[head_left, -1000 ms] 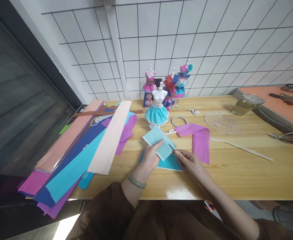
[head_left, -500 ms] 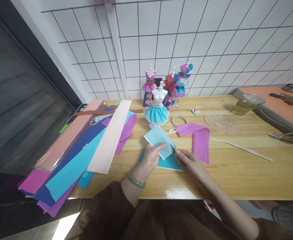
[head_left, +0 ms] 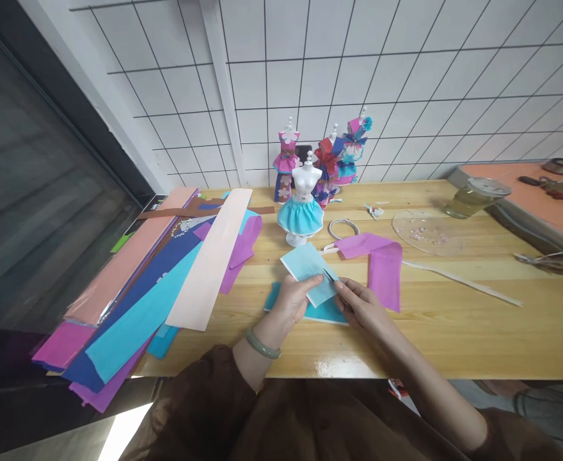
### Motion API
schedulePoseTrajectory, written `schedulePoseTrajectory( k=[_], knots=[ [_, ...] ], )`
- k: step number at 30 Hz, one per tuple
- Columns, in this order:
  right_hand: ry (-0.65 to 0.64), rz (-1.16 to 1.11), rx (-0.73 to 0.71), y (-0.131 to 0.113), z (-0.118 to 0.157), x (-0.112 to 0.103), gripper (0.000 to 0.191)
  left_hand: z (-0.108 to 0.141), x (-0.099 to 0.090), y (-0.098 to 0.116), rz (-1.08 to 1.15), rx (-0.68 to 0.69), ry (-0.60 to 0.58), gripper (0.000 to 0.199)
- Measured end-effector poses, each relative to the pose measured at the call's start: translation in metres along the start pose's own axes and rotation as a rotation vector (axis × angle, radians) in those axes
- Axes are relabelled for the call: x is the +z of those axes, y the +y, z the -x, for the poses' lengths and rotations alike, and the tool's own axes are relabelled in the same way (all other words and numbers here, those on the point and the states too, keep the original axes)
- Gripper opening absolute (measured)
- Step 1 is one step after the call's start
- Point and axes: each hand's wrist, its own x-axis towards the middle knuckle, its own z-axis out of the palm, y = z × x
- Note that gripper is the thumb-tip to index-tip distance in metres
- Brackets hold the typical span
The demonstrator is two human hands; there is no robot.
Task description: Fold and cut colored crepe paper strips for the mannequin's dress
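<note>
My left hand [head_left: 297,296] grips a light-blue piece of fabric [head_left: 305,259] with pale edges, its thumb lying on top. My right hand [head_left: 358,301] is closed around small scissors [head_left: 328,275]; their dark blades lie at the right part of the light-blue fabric, and the handles are hidden by the fingers. Under both hands, a deeper turquoise fabric piece [head_left: 327,312] lies on the table. Just beyond stands a small white dress form [head_left: 306,181] wearing a turquoise gathered skirt [head_left: 301,216].
Strips of coloured fabric [head_left: 209,262] are heaped at the left. A purple strip [head_left: 384,275], a white ribbon [head_left: 461,282] and a bangle-like ring [head_left: 343,228] lie to the right. Farther off are a clear plate [head_left: 425,234], a cup [head_left: 476,197] and several dressed forms [head_left: 327,160].
The scissor blades, spread apart earlier, now look closed together. My right hand has shifted slightly left and up toward the fabric. The light-blue fabric stays in my left hand.
</note>
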Motion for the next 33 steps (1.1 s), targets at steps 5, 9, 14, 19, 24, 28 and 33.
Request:
schedulePoseTrajectory(
  k=[5, 9, 14, 19, 24, 28, 33],
  knots=[
    [-0.002, -0.003, 0.014, 0.0053, -0.0023, -0.0013, 0.041, -0.0035, -0.0039, -0.0045, -0.003, 0.0, -0.008, 0.038],
    [0.009, 0.034, -0.004, 0.0078, -0.0029, -0.0027, 0.044, -0.0045, -0.0054, -0.0062, 0.0, -0.001, -0.005, 0.038],
    [0.035, 0.075, -0.03, 0.0067, -0.0022, -0.0029, 0.046, -0.0037, -0.0055, -0.0063, -0.011, -0.007, -0.006, 0.039],
    [0.05, 0.073, -0.054, 0.006, -0.0013, -0.0014, 0.044, -0.0041, -0.0064, -0.0073, -0.016, -0.01, 0.008, 0.038],
    [0.058, 0.072, -0.047, 0.0067, -0.0011, -0.0005, 0.042, -0.0028, -0.005, -0.0059, -0.031, -0.005, 0.006, 0.037],
    [0.061, 0.076, -0.054, 0.0075, -0.0013, -0.0012, 0.041, -0.0015, -0.0037, -0.0048, -0.013, -0.003, -0.005, 0.036],
    [0.061, 0.019, -0.03, 0.0077, -0.0017, 0.0009, 0.039, -0.0024, -0.0043, -0.0059, -0.029, -0.011, -0.004, 0.036]
  ],
)
